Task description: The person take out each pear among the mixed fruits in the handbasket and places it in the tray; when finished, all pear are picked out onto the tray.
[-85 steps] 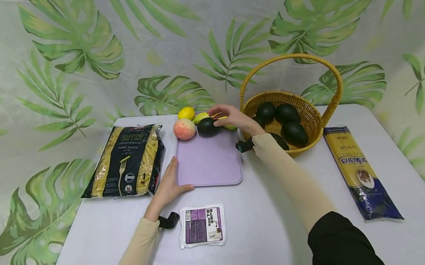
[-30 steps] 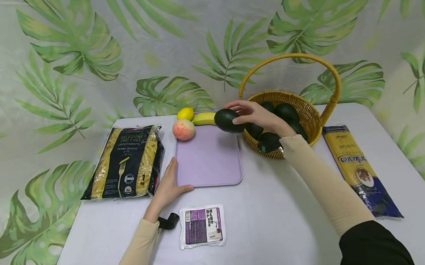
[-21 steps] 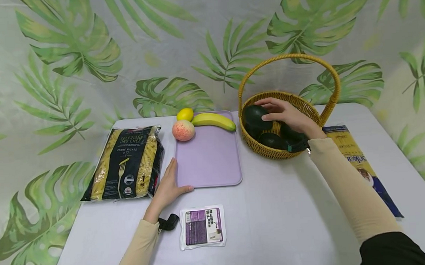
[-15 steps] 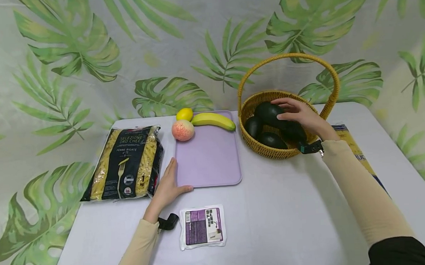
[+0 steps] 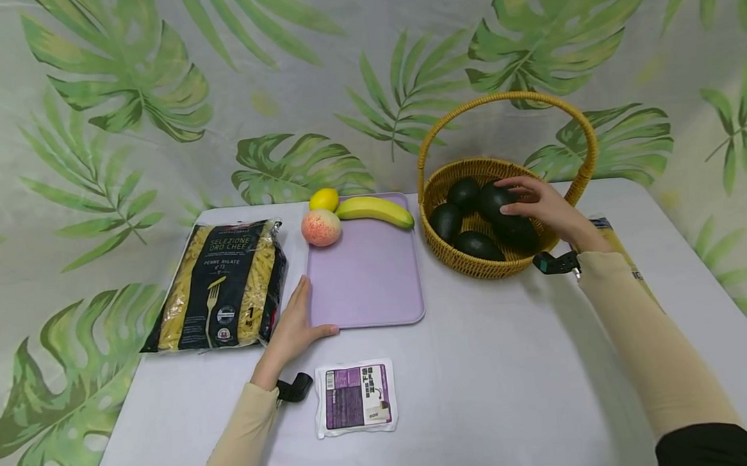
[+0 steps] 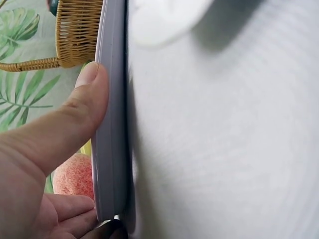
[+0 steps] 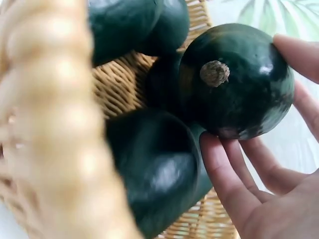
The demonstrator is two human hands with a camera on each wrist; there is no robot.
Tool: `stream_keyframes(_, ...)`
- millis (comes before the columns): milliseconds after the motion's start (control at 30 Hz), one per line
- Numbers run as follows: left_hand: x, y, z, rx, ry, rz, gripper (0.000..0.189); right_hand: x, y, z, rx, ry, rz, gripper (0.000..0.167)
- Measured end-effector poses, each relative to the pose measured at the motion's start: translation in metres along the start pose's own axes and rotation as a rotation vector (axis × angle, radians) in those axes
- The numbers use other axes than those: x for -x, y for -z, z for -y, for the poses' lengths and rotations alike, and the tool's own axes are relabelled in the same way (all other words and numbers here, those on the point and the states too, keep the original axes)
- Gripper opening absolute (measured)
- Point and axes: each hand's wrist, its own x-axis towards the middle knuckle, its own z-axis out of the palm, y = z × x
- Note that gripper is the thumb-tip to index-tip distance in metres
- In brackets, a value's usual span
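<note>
A dark green avocado (image 5: 492, 201) is between the thumb and fingers of my right hand (image 5: 551, 213), inside the wicker basket (image 5: 459, 262). Its brown stem end shows in the right wrist view, where the fingers (image 7: 227, 181) curve under it. Several other avocados (image 5: 478, 246) lie around it in the basket. Fingers and thumb spread, my left hand (image 5: 294, 332) rests at the near left corner of the lilac tray (image 5: 369, 282). In the left wrist view its thumb (image 6: 94, 94) lies against the tray's rim. A banana (image 5: 375, 212), a peach (image 5: 321, 227) and a lemon (image 5: 324, 200) sit at the tray's far side.
A bag of penne (image 5: 216, 285) lies left of the tray. Nearer me is a flat white and purple packet (image 5: 356, 398). My right forearm covers most of a yellow pasta packet (image 5: 628, 263). The basket's tall handle (image 5: 505, 98) arches above it.
My right hand has lifted the avocado off the tray, carried it rightward over the basket's rim and brought it down among the others. The left hand has stayed at the tray corner.
</note>
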Motion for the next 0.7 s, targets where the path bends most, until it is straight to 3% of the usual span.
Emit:
stream_keyframes(233,-0.001,0.000,0.000,-0.005,-0.004,0.004,0.111,-0.007,-0.012,0.004,0.084,0.026,0.022,0.055)
stream_keyframes(500,-0.001,-0.001,-0.001,-0.010,0.018,0.016,0.112,-0.007,-0.022,0.004,0.238,0.063,0.053,0.041)
stream_keyframes(700,0.000,0.000,-0.002,-0.008,0.016,0.014,0.112,-0.001,-0.021,0.000,0.219,0.060,0.051,0.042)
